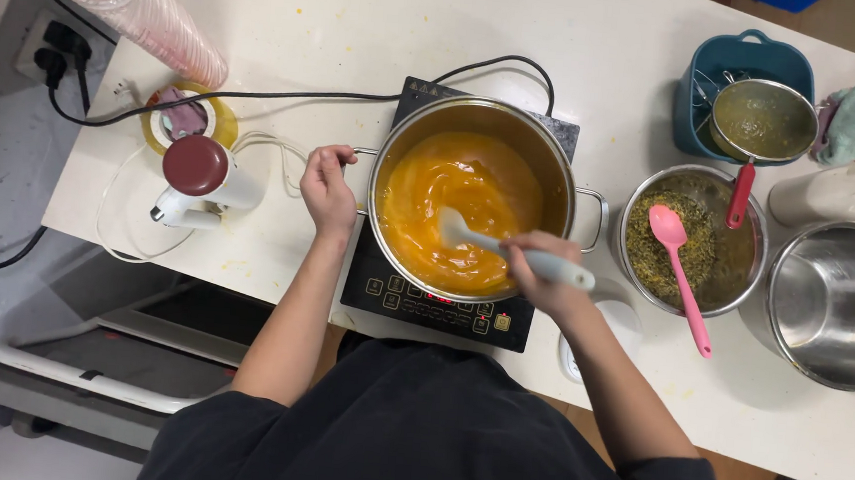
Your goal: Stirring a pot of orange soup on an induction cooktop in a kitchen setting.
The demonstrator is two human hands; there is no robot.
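Orange liquid (pixel 451 197) fills the steel pot (pixel 476 113) on the induction cooker (pixel 423 305). Right hand (pixel 536 273) is closed around a pale spatula (pixel 463 232) dipped in it; left hand (pixel 326 188) grips the pot's left handle (pixel 361 153). Risks: hard stirring could slop liquid over the rim onto the cooker's controls; the handle may be hot; the power cord (pixel 257 93) left of the pot could snag.

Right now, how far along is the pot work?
Done: orange mix already fills the pot on the cooktop; the bowl beside it holds greenish pulp, with a pink spoon in it. In hand: right hand has a spatula in the mix, left hand at the pot handle. Left: mix is in the pot; steel bowl empty.
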